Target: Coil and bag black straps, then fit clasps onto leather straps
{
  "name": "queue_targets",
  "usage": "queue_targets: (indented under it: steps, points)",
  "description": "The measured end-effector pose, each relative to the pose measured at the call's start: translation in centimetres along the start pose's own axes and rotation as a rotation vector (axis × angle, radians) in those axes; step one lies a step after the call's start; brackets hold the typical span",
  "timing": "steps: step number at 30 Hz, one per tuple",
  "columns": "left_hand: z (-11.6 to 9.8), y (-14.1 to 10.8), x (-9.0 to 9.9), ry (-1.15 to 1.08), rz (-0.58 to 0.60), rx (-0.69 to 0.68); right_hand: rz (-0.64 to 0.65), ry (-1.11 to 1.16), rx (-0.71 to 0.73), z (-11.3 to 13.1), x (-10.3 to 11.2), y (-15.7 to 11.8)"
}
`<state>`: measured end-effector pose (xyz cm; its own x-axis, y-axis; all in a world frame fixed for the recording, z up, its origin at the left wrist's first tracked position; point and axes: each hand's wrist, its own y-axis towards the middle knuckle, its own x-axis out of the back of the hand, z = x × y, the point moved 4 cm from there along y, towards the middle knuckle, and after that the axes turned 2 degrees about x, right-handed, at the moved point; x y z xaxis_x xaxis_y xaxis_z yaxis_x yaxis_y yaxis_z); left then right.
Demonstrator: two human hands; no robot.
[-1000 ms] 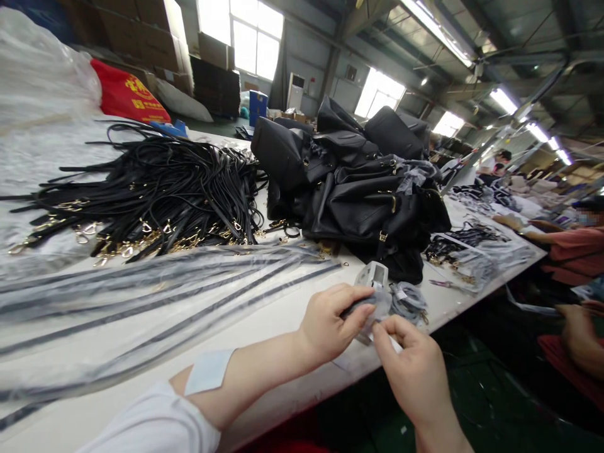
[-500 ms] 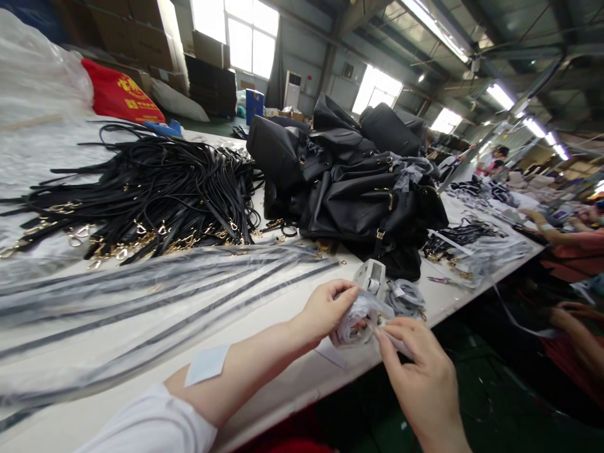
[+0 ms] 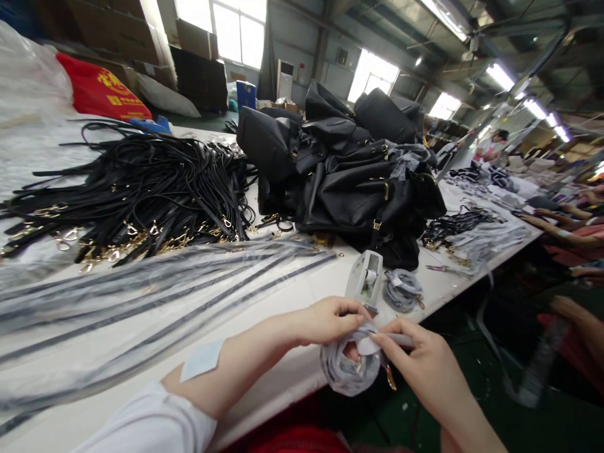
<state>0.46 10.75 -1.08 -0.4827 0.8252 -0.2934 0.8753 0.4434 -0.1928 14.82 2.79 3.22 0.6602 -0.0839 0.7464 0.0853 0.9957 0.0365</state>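
From here I have the coil (image 3: pixel 346 379) at the edge of the table (image 3: pixel 292 372), left hand (image 3: pixel 342 321) closed on its top, right hand (image 3: pixel 422 355) pinching a pale strip (image 3: pixel 365 346) against it, fingertips tight.

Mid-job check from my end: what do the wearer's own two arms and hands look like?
Both the left hand and right hand are gloveless. The left arm has a white sleeve and a pale blue, four-sided patch on the forearm. The right forearm shows no sleeve.
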Motion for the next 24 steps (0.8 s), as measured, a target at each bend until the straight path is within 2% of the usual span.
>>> queue_targets:
  steps: [2,4,8,12,17,19,21,24]
  points:
    - [0.2,0.0,-0.3,0.051,0.04,0.032,0.071,-0.011,-0.038,-0.2,-0.3,0.2]
    - [0.3,0.0,-0.4,0.099,0.024,0.022,0.092,-0.008,-0.078,-0.6,-0.4,0.4]
    - [0.5,0.1,-0.7,0.162,-0.033,-0.058,0.032,0.116,-0.133,-1.7,-0.2,0.6]
    - [0.3,0.1,-0.7,0.15,-0.079,-0.111,0.009,0.268,-0.102,-2.3,-0.2,0.5]
    - [0.3,0.0,-0.9,0.118,-0.113,-0.103,-0.14,0.048,-0.016,-0.8,0.1,0.2]
    - [0.6,0.0,-1.0,0.142,-0.158,-0.086,-0.16,0.012,-0.015,-0.5,-0.2,0.3]
    - [0.8,0.0,-0.9,0.163,-0.214,-0.077,-0.148,0.089,-0.06,-0.9,-0.6,0.6]
    - [0.4,-0.2,-0.7,0.172,-0.262,-0.132,-0.146,0.376,-0.159,-2.5,-1.2,1.4]
